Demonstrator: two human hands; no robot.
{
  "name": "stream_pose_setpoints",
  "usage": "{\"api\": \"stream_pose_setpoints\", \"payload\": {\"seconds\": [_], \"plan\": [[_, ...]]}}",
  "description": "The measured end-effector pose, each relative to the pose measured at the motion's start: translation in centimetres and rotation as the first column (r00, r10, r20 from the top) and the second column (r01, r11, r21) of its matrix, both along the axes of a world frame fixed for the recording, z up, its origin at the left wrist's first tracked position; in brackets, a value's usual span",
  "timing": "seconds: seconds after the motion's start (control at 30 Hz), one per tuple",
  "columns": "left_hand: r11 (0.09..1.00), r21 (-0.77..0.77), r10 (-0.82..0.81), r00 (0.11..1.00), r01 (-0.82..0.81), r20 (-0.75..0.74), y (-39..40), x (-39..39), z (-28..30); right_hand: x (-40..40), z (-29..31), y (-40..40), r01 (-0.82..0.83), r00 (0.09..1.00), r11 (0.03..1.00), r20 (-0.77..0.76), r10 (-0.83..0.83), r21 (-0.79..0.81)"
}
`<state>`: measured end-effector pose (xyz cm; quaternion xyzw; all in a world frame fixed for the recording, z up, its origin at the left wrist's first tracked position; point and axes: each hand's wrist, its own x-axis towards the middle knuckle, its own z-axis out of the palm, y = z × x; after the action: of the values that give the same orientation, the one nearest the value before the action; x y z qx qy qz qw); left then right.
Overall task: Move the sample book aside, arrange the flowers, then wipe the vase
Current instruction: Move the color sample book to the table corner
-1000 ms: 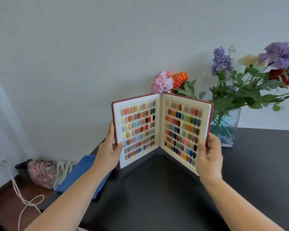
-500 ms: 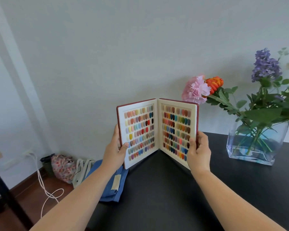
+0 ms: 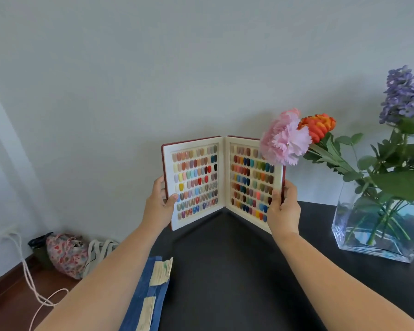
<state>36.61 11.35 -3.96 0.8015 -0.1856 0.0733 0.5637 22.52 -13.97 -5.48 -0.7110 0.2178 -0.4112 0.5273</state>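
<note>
An open sample book (image 3: 221, 180) with red covers and rows of coloured nail swatches stands upright at the far corner of the black table (image 3: 237, 283). My left hand (image 3: 159, 203) grips its left cover edge, thumb on the page. My right hand (image 3: 283, 207) grips the right cover edge. To the right stands a clear glass vase (image 3: 371, 225) with water. It holds a pink flower (image 3: 285, 138), an orange flower (image 3: 318, 126), purple blooms (image 3: 404, 94) and green leaves. The pink flower overlaps the book's upper right corner in view.
A blue cloth (image 3: 148, 292) with beige patches hangs over the table's left edge. On the wooden floor at left lie a floral bag (image 3: 66, 254), a white tote (image 3: 101, 252) and a pale cord (image 3: 31, 283). A plain wall rises behind.
The book has shifted left, away from the vase, both hands still gripping it. The view has panned, so the vase now shows at the right edge and the book's pages are spread wider.
</note>
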Motion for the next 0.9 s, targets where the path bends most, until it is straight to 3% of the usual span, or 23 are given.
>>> {"api": "stream_pose_setpoints", "payload": {"seconds": [0.4,0.9], "plan": [[1.000,0.013,-0.003,1.000,0.003,-0.017,-3.5,5.9,-1.7,4.2,-2.1,-3.8,0.083,0.995,0.997,-0.055,-0.083,0.006],[0.990,0.102,-0.093,0.996,0.093,-0.004,-5.9,8.5,-1.9,5.7,-2.2,-6.8,0.134,0.959,0.976,-0.226,-0.172,-0.171]]}}
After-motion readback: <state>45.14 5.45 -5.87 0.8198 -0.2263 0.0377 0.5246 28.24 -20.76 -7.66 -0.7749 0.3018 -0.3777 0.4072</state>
